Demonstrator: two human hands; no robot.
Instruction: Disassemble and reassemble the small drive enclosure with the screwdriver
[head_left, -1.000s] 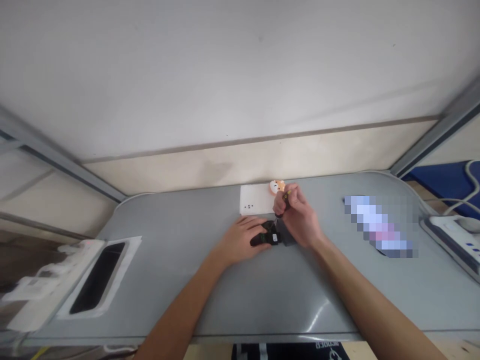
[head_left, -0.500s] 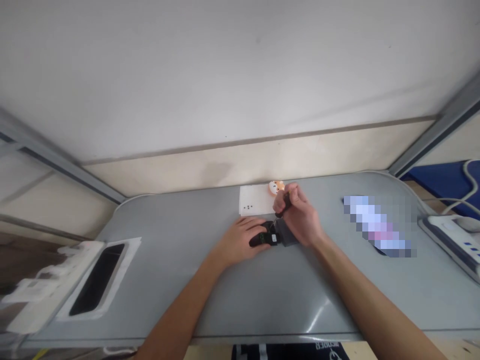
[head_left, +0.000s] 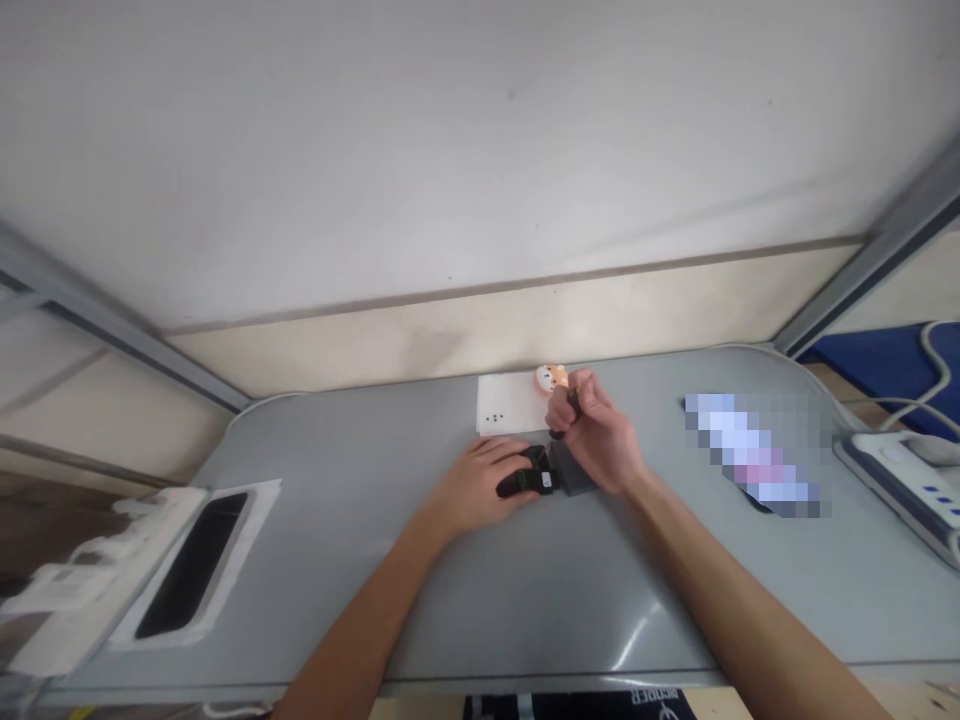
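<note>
My left hand (head_left: 487, 485) is closed round a small black device (head_left: 521, 482) on the grey table, fingers over its far side and thumb along its near side. The device has a dark casing, a hint of green and a small white label. A flat dark grey square piece (head_left: 574, 472) lies against its right side, partly under my right hand (head_left: 600, 430). That hand is curled into a fist round a slim black-handled tool (head_left: 574, 402), which looks like a screwdriver, held tilted above the device. Its tip is too small to make out.
Behind my hands lies white paper (head_left: 510, 405) with several tiny dark bits, perhaps screws, and an orange-and-white animal figure (head_left: 551, 379). A phone (head_left: 195, 565) lies on white paper at left beside a white power strip (head_left: 97, 590). Right are a blurred-out phone-like object (head_left: 750, 455) and another power strip (head_left: 900, 485).
Both hands stay almost in place with the same grips. The device has shifted very slightly in my left hand, and the thin shaft seen before is now harder to see.
</note>
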